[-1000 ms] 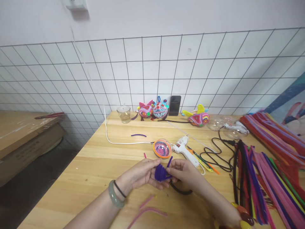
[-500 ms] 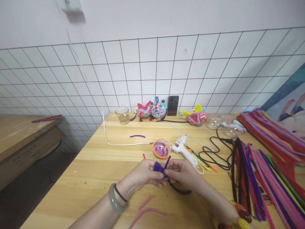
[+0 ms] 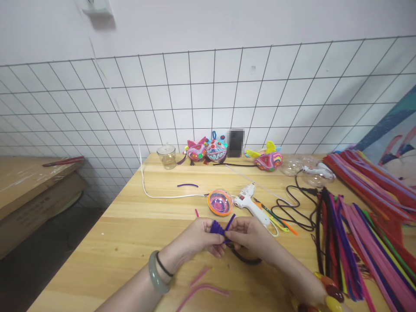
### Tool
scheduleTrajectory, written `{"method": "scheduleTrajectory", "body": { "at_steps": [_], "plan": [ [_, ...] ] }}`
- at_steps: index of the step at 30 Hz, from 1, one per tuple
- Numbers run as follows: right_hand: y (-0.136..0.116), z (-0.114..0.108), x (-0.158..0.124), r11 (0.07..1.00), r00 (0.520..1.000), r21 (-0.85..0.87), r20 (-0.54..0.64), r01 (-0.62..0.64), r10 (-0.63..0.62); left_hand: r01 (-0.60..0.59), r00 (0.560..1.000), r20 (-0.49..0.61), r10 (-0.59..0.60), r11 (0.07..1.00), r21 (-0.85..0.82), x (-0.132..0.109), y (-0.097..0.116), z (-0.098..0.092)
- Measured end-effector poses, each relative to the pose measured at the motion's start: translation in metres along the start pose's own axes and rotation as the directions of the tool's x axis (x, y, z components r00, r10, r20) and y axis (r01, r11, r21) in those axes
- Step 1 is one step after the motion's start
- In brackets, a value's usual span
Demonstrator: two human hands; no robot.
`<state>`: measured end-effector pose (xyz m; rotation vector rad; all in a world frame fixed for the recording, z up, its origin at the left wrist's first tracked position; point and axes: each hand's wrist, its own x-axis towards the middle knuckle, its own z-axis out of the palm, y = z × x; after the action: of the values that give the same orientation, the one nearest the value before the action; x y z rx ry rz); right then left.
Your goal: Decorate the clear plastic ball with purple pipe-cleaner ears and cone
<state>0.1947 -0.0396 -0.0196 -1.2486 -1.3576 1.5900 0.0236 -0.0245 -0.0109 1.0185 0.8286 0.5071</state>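
Observation:
Both my hands meet over the wooden table (image 3: 130,225), pinching a folded purple pipe cleaner (image 3: 220,226) between them. My left hand (image 3: 195,238) grips its left side with closed fingers; a green bangle and black hair tie sit on that wrist. My right hand (image 3: 250,234) pinches the right side, where a loose purple end sticks up. A black pipe cleaner (image 3: 245,259) curves on the table just under my right hand.
A round orange-rimmed piece (image 3: 220,202) and a white glue gun (image 3: 253,206) lie just beyond my hands. Pink pipe cleaner scraps (image 3: 201,286) lie near me. Heaps of coloured pipe cleaners (image 3: 364,234) fill the right. Finished colourful figures (image 3: 208,151), a glass jar (image 3: 167,157) and a phone stand at the wall.
The purple piece, spread like a fan a second ago, is now squeezed tighter between my fingers. My hands stay in the same spot.

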Motion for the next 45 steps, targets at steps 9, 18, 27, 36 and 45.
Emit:
{"method": "scheduleTrajectory", "body": {
  "at_steps": [9, 18, 27, 36, 45],
  "plan": [
    [-0.0019, -0.0008, -0.0007, 1.0, 1.0, 0.014, 0.016, 0.017, -0.017, -0.01, 1.0, -0.027, 0.011, 0.999, 0.041, 0.0, 0.0019, 0.0021],
    [0.0012, -0.0029, -0.0002, 0.999, 0.999, 0.016, 0.029, 0.03, -0.03, -0.018, 0.999, -0.033, 0.02, 0.998, 0.064, 0.0029, -0.0013, -0.0011],
    [0.0004, -0.0017, -0.0001, 0.999, 0.998, 0.017, 0.032, 0.048, -0.049, -0.007, 1.0, -0.015, 0.008, 1.0, 0.026, 0.0012, 0.0013, -0.0028],
    [0.0035, -0.0029, 0.0006, 0.997, 0.998, 0.035, -0.006, 0.067, -0.067, 0.001, 1.0, -0.011, 0.0, 0.999, 0.046, 0.0008, 0.0009, -0.002],
    [0.0027, 0.0015, -0.001, 0.987, 0.99, -0.103, -0.053, 0.124, -0.13, -0.011, 1.0, 0.002, 0.011, 0.997, 0.08, 0.0002, 0.001, -0.0013]
  ]
}}
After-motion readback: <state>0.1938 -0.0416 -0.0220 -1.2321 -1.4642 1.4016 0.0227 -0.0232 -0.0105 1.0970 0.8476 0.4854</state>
